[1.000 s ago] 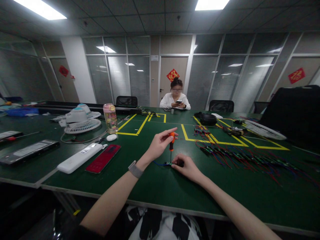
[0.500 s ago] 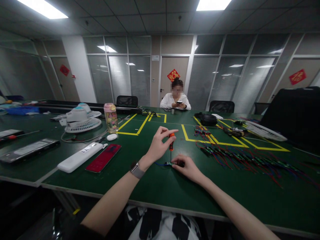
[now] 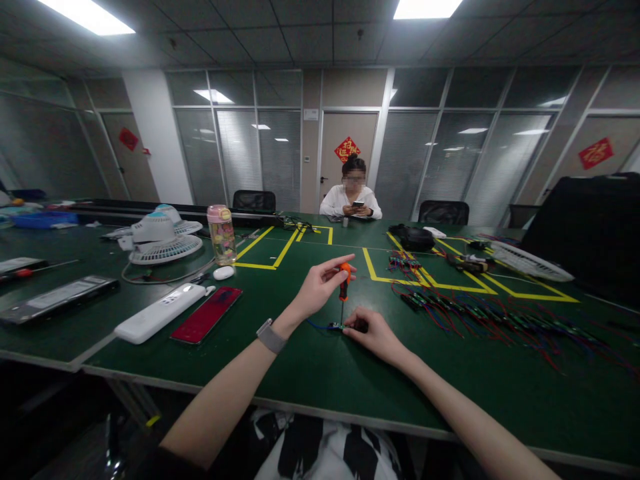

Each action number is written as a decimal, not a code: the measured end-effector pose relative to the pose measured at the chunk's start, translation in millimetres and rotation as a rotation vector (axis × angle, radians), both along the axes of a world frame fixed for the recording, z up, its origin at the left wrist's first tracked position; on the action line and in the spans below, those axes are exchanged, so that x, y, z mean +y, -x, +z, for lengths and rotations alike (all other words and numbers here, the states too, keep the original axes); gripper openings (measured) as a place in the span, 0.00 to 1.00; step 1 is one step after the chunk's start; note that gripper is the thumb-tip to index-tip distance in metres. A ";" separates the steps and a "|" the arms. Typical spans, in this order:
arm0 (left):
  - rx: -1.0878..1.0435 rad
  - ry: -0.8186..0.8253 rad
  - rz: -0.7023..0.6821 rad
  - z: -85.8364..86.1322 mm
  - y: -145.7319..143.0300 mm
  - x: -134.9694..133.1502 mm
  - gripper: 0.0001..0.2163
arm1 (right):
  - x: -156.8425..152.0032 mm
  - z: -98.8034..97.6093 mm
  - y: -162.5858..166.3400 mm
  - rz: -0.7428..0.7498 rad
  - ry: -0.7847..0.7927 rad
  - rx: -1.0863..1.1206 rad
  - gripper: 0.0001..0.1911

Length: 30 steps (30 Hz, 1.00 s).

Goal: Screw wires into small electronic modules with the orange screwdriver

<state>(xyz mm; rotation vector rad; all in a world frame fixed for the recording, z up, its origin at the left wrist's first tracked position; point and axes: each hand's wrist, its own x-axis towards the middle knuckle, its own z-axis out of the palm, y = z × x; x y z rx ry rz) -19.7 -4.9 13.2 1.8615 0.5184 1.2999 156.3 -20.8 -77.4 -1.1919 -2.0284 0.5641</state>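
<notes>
My left hand [image 3: 320, 285] is closed around the top of an orange and black screwdriver [image 3: 343, 288]. The screwdriver stands upright, its thin shaft pointing down at a small green circuit board [image 3: 338, 326] on the table. Thumb and fingertips of my right hand [image 3: 371, 333] pinch the board's right end and hold it against the surface. A blue wire [image 3: 316, 325] runs off the board to the left. Where exactly the screwdriver tip touches is too small to make out.
The green table [image 3: 400, 407] carries many wired circuit boards [image 3: 480, 317] on the right. A red-screened phone [image 3: 207, 315], a white power bank [image 3: 161, 313], a bottle [image 3: 221, 235] and fans [image 3: 165, 248] lie left. A person [image 3: 351, 193] sits opposite, holding a phone.
My left hand's fingers have closed in around the screwdriver handle, where before they were more spread. The right hand stays at the board.
</notes>
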 end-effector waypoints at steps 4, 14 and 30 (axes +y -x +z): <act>0.039 -0.165 0.250 -0.8 0.4 0.9 0.14 | 0.5 -1.0 0.0 -0.010 0.011 0.013 0.03; 0.057 -0.199 0.290 0.5 2.3 -0.9 0.14 | -2.7 3.7 1.6 -0.015 0.030 0.019 0.04; 0.022 -0.064 0.021 0.2 2.0 -1.5 0.18 | -0.5 -0.1 0.0 -0.011 0.017 0.019 0.04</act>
